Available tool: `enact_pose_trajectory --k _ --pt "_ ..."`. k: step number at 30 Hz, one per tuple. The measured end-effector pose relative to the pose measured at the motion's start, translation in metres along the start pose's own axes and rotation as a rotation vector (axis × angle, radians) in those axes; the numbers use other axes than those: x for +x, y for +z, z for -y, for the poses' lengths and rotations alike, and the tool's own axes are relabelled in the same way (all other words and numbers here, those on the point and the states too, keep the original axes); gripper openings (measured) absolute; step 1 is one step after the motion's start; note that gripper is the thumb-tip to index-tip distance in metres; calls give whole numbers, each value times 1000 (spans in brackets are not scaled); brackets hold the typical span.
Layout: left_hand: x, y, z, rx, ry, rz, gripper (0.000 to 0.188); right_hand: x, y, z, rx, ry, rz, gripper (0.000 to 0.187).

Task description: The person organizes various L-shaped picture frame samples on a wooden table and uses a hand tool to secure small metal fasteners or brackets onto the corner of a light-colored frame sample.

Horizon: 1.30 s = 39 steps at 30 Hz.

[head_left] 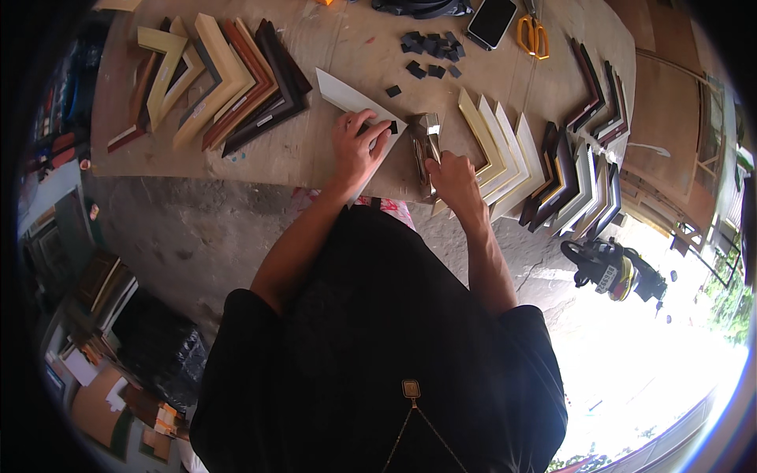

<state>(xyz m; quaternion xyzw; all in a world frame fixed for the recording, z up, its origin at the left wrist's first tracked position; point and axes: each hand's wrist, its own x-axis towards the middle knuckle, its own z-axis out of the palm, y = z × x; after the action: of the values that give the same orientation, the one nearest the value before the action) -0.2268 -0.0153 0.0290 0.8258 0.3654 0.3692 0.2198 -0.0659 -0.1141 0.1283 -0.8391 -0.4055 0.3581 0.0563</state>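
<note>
My left hand (356, 150) presses down on a white corner piece of picture frame (341, 93) lying on the wooden table (315, 162); a small black square (392, 126) sits under my fingertips on it. My right hand (452, 180) is shut on a metal staple gun (426, 146), which stands just right of the white piece, its head near the black square.
Rows of frame corner samples lie left (221, 83) and right (544, 169). A pile of black squares (432, 49), a phone (492, 20) and orange-handled scissors (534, 35) sit at the far side. A power tool (611, 268) lies on the floor at right.
</note>
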Motion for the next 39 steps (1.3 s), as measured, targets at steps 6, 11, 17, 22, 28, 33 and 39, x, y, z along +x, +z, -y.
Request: enact_pose_trajectory --k 6,11,17,22,28,33,39 --pt "0 0 1 -44 -14 -30 28 24 4 -4 -6 4 32 41" --pt "-2 -1 1 -47 -14 -16 26 45 -8 -10 225 94 224 52" --pt "-1 -2 3 -62 -25 -32 26 42 -45 -4 -241 -197 188 50" --pt "-2 0 4 -61 -74 -13 20 56 -54 10 -521 -402 348 43" --pt "1 -6 2 -51 -91 31 19 66 -59 24 -619 -437 395 39" --pt "-2 -4 3 -78 -115 35 21 82 -46 6 -629 -549 341 31" --pt "-1 1 7 -68 -62 0 21 97 -29 -16 -596 -610 235 25"
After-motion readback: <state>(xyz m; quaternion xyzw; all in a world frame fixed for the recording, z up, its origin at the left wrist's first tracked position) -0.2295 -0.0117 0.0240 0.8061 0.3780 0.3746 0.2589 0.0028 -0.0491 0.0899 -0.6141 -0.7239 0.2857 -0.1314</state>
